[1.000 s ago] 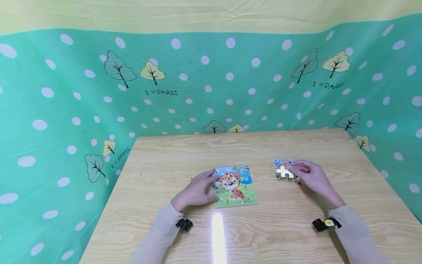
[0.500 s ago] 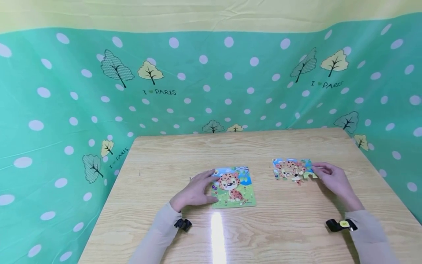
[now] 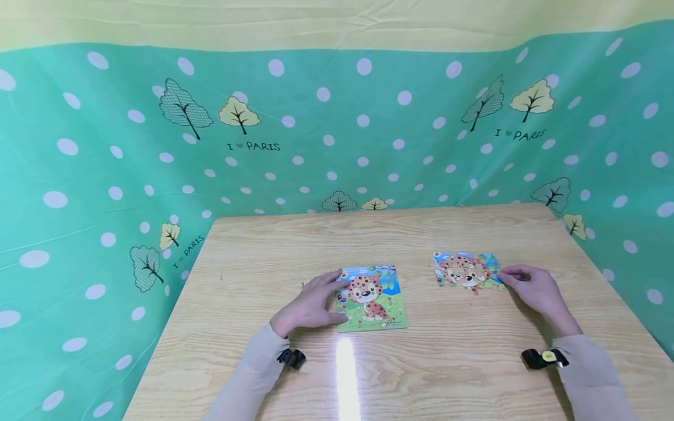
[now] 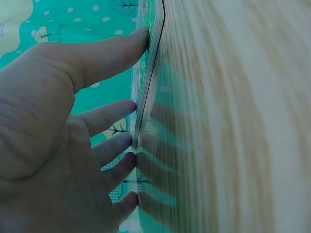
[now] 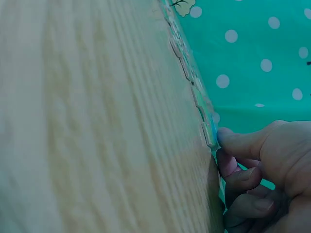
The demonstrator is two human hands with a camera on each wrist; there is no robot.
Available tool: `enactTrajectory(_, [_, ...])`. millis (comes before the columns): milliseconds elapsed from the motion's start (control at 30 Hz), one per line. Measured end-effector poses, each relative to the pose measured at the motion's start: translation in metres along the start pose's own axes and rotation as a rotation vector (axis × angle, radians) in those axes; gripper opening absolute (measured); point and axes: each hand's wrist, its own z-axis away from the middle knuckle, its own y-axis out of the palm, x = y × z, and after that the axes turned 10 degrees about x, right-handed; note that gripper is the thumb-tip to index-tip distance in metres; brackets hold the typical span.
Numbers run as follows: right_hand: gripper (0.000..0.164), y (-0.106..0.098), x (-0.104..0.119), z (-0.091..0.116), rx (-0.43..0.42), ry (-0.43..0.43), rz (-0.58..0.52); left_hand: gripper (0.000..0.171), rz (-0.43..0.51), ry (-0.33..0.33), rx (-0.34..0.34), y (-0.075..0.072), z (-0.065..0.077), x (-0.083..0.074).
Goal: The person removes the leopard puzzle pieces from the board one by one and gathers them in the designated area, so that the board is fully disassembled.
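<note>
My left hand point(image 3: 310, 302) rests at the left edge of a square picture board point(image 3: 387, 304) showing a spotted leopard cub. Thumb and fingertips lie on the board, spread apart and relaxed, as the left wrist view also shows. To the right is a partly assembled jigsaw puzzle point(image 3: 463, 272) with the same cub's head and blue sky. My right hand point(image 3: 537, 289) is at its right edge, thumb and index finger pinching a puzzle piece point(image 5: 209, 133) there. The other fingers point(image 5: 248, 206) curl underneath, close over the table. The pinched piece's picture is mostly hidden.
Both things lie flat on a wood-grain table point(image 3: 421, 362), apart from each other. A green dotted curtain point(image 3: 363, 140) encloses the back and sides. A bright light reflection point(image 3: 347, 374) falls near the table's front. Each wrist wears a black camera strap point(image 3: 544, 358).
My right hand has moved from over the middle of the puzzle, where it covered a glinting piece, out to the right edge. The lower right notch looks more filled. My left hand has stayed.
</note>
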Motion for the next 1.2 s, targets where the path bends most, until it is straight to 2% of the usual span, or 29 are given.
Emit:
enactTrajectory(267, [0.048,-0.003,-0.001,-0.002,-0.003,0.027,0.031,0.082,0.017,-0.003,0.002,0.000,0.001,-0.001])
enactTrajectory(567, [0.061,-0.010,-0.005,-0.002,0.018,0.032,0.032,0.082,0.008,-0.007,0.006,0.000,-0.002,-0.001])
enactTrajectory(700, [0.062,-0.002,0.013,0.000,0.022,0.003,-0.014,0.083,0.019,0.006,0.005,0.000,-0.001,-0.001])
enactTrajectory(933, [0.044,0.020,0.049,-0.002,0.078,-0.120,-0.056,0.085,0.026,-0.011,0.014,-0.002,0.002,-0.001])
enactTrajectory(1200, [0.029,0.046,0.075,-0.001,0.112,-0.188,-0.080,0.088,0.033,-0.011,0.036,-0.003,0.000,-0.003])
